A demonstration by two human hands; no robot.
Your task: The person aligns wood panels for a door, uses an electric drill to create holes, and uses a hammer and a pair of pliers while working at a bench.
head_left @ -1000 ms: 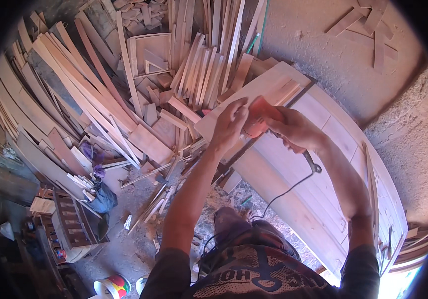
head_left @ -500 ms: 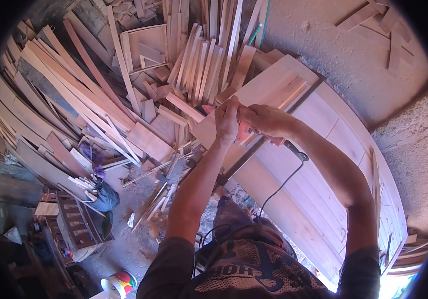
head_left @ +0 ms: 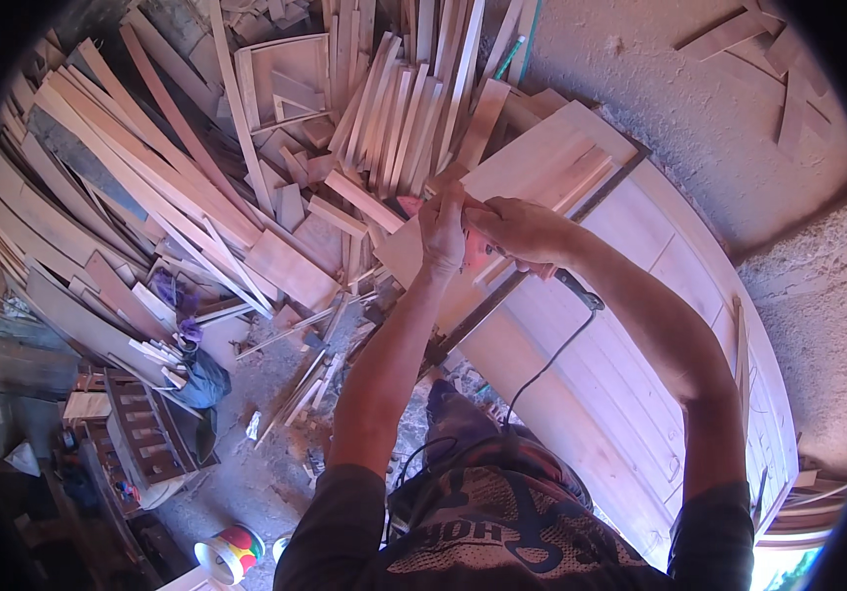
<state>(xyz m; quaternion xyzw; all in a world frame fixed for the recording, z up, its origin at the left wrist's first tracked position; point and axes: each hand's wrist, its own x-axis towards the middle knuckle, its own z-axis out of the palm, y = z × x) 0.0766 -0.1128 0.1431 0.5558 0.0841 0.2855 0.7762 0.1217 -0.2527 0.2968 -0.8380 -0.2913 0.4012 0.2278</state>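
Orange-red is the body of a power tool [head_left: 478,252], which is found a little out from the centre of the view, toward two o'clock, between the two hands of the person. The right hand [head_left: 527,232], also at two o'clock, grasps this tool from above, its fingers wrapped over the body. The left hand [head_left: 444,229], at one o'clock, has its fingers bent against the tool's left end; whether it grips firmly or only steadies it, I cannot tell. Under the hands lies a pale wide board [head_left: 542,148], with narrow wooden strips [head_left: 581,183] upon it; if the tool touches this wood is hidden. A dark bar [head_left: 612,184] runs slantwise just beside the board, and a large panelled wooden piece [head_left: 601,345] spreads from two to five o'clock. From the tool a dark cord [head_left: 549,362] hangs down past four o'clock, toward the person's waist. Long curved planks [head_left: 147,163] are heaped at ten o'clock, and thin upright strips [head_left: 399,133] lean together near twelve. At eight o'clock stands a dark plastic bag [head_left: 206,380] with sticks, and at seven a colourful bucket [head_left: 230,554].
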